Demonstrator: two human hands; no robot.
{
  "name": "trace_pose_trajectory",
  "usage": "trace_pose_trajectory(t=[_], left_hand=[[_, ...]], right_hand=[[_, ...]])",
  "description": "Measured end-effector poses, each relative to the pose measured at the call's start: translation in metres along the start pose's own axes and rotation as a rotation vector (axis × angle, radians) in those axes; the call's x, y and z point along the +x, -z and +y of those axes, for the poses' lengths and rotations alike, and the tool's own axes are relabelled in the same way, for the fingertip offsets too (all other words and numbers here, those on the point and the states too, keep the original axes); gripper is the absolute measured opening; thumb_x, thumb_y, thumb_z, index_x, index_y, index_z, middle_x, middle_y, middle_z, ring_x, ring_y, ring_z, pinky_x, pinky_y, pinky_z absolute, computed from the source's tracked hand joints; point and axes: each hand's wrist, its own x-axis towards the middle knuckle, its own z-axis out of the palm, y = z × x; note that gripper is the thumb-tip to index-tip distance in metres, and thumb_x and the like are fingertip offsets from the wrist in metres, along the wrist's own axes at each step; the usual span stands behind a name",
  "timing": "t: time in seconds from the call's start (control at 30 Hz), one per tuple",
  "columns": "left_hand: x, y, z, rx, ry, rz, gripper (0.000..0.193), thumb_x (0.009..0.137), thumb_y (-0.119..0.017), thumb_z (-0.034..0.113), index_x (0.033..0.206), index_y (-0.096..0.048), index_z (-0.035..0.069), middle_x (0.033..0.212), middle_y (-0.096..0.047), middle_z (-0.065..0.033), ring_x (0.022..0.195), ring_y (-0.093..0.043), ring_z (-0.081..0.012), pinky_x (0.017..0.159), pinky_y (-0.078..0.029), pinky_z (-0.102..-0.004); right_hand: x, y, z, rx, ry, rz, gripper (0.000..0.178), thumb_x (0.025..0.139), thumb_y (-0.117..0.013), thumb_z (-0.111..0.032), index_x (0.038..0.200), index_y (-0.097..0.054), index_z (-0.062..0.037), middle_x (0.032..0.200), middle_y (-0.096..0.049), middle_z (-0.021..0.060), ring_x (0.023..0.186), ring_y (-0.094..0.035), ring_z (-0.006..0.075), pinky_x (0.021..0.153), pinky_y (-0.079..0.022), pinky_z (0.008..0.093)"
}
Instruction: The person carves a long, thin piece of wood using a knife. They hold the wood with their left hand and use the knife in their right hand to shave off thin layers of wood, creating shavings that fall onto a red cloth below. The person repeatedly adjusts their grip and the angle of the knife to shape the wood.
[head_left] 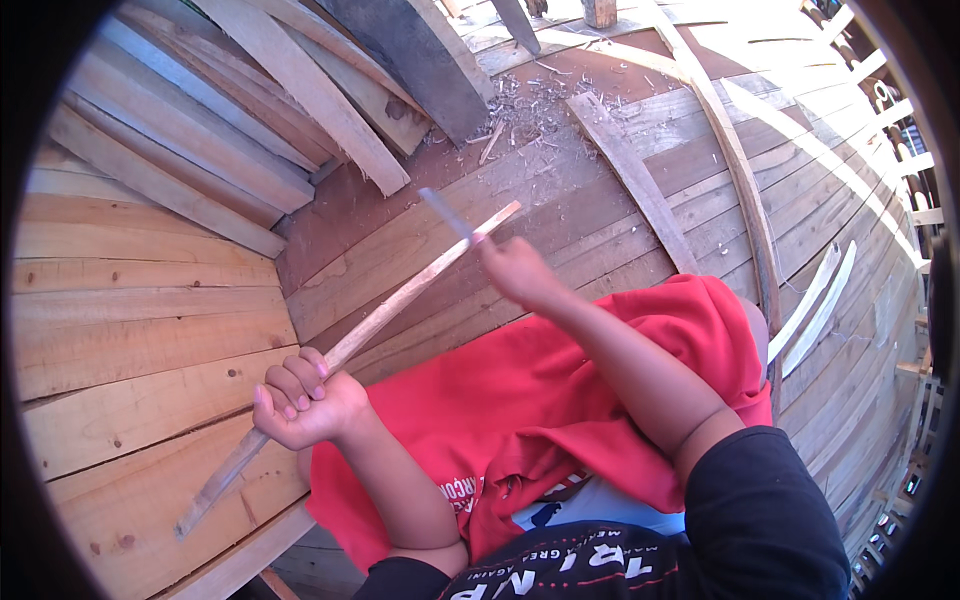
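Left hand [300,400] is being kept closed round a thin wood strip [400,297]; its far end is being cut w/ a blade [446,214] gripped by the blurred right hand [518,270]

I see bare forearms below short black sleeves [760,500]. My black shirt [570,575] carries white lettering across the chest. A red cloth [520,400] with small print covers my lap. Pale polish on my nails.

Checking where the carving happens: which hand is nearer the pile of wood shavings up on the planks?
Right. The right hand, holding a blade, is just below the wood shavings; the left hand grips the wooden strip much lower down.
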Motion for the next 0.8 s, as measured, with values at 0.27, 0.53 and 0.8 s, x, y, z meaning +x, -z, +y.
trace_pose_trajectory(t=[0.27,0.53,0.8], left_hand=[[0.001,0.011,-0.002,-0.085,-0.014,-0.195,0.039,0.091,-0.041,0.02,0.054,-0.027,0.02,0.046,-0.027,0.0038,0.037,-0.022,-0.0096,0.045,-0.035,-0.0278],[0.006,0.016,-0.001,-0.128,-0.026,-0.428,0.041,0.094,-0.037,0.021,0.054,-0.03,0.019,0.046,-0.03,0.0029,0.037,-0.025,-0.0094,0.044,-0.035,-0.0276],[0.007,0.021,0.0,-0.114,-0.03,-0.42,0.041,0.094,-0.036,0.02,0.055,-0.029,0.018,0.046,-0.029,0.0031,0.037,-0.024,-0.0093,0.044,-0.035,-0.0269]], right_hand=[[0.007,-0.001,0.009,-0.098,0.093,0.115,0.071,0.098,-0.04,-0.054,0.063,-0.056,0.0056,0.056,-0.053,0.0123,0.046,-0.056,0.0234,0.039,-0.043,0.0395],[0.003,0.018,-0.001,0.127,-0.301,-0.004,0.062,0.098,-0.041,-0.05,0.086,-0.056,0.0094,0.073,-0.059,0.0139,0.051,-0.055,0.0226,0.041,-0.04,0.0406],[-0.004,0.014,-0.013,0.112,-0.218,-0.121,0.065,0.098,-0.04,-0.051,0.07,-0.055,0.006,0.059,-0.052,0.0102,0.045,-0.05,0.0189,0.04,-0.038,0.0392]])
